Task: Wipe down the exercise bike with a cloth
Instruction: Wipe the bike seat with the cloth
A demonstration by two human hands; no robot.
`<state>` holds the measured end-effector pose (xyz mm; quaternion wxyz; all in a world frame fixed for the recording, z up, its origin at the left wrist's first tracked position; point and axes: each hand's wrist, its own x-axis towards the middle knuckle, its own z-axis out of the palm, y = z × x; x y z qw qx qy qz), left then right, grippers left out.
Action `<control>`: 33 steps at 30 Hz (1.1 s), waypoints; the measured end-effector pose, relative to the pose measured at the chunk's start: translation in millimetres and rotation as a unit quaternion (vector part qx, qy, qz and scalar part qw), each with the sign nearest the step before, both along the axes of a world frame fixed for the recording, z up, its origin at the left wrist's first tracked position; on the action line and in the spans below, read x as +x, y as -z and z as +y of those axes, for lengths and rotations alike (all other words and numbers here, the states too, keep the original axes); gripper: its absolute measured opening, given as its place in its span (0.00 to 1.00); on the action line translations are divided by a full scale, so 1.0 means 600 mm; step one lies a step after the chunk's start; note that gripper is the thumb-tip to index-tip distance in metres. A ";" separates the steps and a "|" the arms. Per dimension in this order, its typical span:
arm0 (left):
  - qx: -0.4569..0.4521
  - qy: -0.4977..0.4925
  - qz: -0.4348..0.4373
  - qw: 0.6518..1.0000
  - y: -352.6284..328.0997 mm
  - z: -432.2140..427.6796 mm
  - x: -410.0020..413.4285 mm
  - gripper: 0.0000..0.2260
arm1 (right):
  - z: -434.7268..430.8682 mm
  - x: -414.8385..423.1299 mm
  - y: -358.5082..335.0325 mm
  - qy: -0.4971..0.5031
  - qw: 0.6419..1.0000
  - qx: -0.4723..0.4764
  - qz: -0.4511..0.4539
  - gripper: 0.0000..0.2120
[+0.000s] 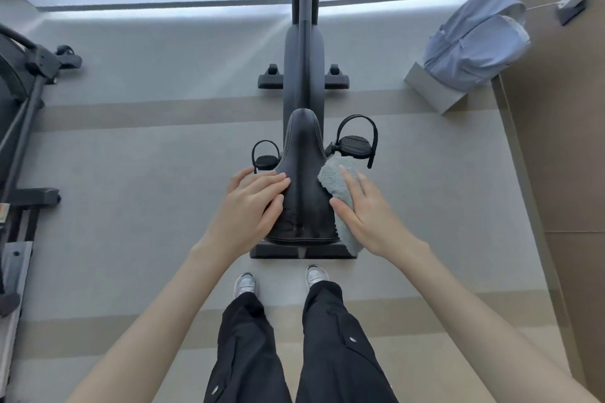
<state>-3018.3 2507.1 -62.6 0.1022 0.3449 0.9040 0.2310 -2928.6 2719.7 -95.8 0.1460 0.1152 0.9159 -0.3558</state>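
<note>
Bike [304, 52] at centre, long axis 12-to-6, black, matte. Seat [302, 180] at near end, nose toward 12, light stitching along edges. Cloth [337, 183] grey-green, fluffy, draped over seat's 3 o'clock flank, tail hanging toward 6. Right hand [366, 209] flat on cloth, fingers extended, pressing (not pinching). Left hand [252, 203] bare, open palm braced on 9 o'clock flank. Unwiped seat top lies toward 9 from cloth; right hand nearer. Backpack [474, 42] at 2.
</note>
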 end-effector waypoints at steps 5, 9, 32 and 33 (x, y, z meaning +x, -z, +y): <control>0.011 0.054 -0.007 0.998 0.003 -0.015 -0.018 0.19 | -0.055 -0.169 -0.001 0.006 0.998 0.067 0.008 0.30; 0.010 0.098 -0.012 0.995 0.005 -0.026 -0.038 0.15 | -0.058 -0.267 -0.002 0.071 0.997 0.036 0.022 0.26; -0.033 0.257 0.020 0.966 -0.005 0.015 -0.110 0.20 | -0.105 0.001 0.008 0.269 0.959 0.078 0.036 0.27; -0.042 0.260 0.022 0.964 -0.004 0.020 -0.113 0.20 | -0.088 -0.018 0.010 0.270 0.959 0.086 0.019 0.26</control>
